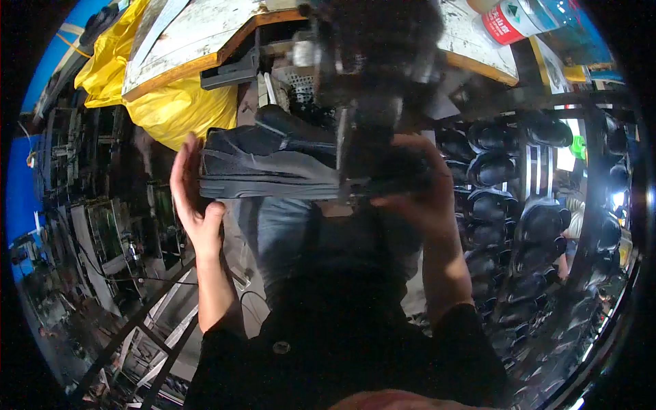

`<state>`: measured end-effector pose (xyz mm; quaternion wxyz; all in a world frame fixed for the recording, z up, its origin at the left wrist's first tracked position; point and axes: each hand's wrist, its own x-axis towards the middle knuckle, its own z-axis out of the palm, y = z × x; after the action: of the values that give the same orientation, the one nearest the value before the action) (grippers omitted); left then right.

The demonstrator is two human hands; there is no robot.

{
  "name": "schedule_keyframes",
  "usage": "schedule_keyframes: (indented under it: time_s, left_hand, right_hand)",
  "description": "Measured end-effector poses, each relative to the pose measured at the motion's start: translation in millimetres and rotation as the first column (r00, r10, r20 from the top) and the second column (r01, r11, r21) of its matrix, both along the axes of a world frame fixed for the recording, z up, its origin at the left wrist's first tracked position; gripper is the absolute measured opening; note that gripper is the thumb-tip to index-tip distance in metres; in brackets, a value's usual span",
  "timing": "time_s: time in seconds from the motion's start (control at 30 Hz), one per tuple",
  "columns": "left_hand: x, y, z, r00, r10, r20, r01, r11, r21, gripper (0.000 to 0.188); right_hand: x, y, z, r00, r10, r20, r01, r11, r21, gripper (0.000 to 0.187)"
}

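Two bare hands hold one black shoe (273,164) between them, out in front of the person's black shirt (342,328) and above the blue jeans (287,229). The left hand (195,195) cups the shoe's left end, its fingers running up along that end and its thumb set apart from them, low by the sole's edge. The right hand (430,184) grips the other end in shadow, fingers over the top and thumb beneath the sole. A dark machine head (376,61) reaches down across the shoe's right half — that stretch is dim and blurred, so I cannot tell whether the two touch. The shoe lies lengthwise from left to right, its layered grey sole toward the person.

Beyond it, a white-topped bench (178,44) with worn wooden edging runs on both sides of the machine. A bulging yellow bag (181,113) hangs under its left part; a clear bottle with a red label (506,27) lies on the right. Farther out — dark metal racks (102,229) at left, rows of black footwear (492,167) at right.
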<state>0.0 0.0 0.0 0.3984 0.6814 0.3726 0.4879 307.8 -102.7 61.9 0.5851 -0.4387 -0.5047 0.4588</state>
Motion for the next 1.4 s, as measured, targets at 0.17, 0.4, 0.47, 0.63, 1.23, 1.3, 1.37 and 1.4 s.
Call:
schedule_keyframes:
  time_s: [0.17,0.4,0.47,0.63,1.23,1.3,1.37,1.4]
  left_hand:
    - [42,-11,36,1.0,0.011,-0.025,-0.003,0.96,0.28,0.094]
    - [96,-9,109,0.842,-0.241,-0.483,0.351,0.924,0.15,0.07]
    - [100,-5,105,0.826,-0.337,-0.451,0.396,0.918,0.039,0.06]
    - [106,-9,87,0.899,-0.435,-0.049,0.412,0.878,-0.244,0.046]
    - [123,-30,26,0.696,-0.345,0.63,0.604,0.756,-0.253,0.066]
    - [124,-30,23,0.644,-0.339,0.686,0.641,0.728,-0.242,0.062]
    - [126,-29,22,0.586,-0.34,0.735,0.666,0.719,-0.199,0.057]
    - [127,-30,21,0.575,-0.33,0.749,0.669,0.716,-0.199,0.057]
  right_hand:
    - [-5,4,16,0.985,0.014,0.169,0.003,0.996,-0.094,0.055]
    - [-4,6,23,0.827,-0.053,0.559,0.047,0.999,0.025,0.054]
    - [-2,8,23,0.78,-0.077,0.621,0.042,0.997,0.071,0.053]
    - [0,9,32,0.737,-0.059,0.673,0.029,0.998,0.056,0.051]
    - [17,-33,-147,0.924,-0.039,-0.381,-0.077,0.955,-0.285,0.127]
    - [29,-37,-146,0.904,-0.05,-0.425,-0.08,0.956,-0.283,0.124]
    - [56,-47,-147,0.941,-0.051,-0.334,-0.037,0.967,-0.251,0.118]
    - [64,-49,-137,0.962,-0.068,-0.264,0.001,0.969,-0.248,0.116]
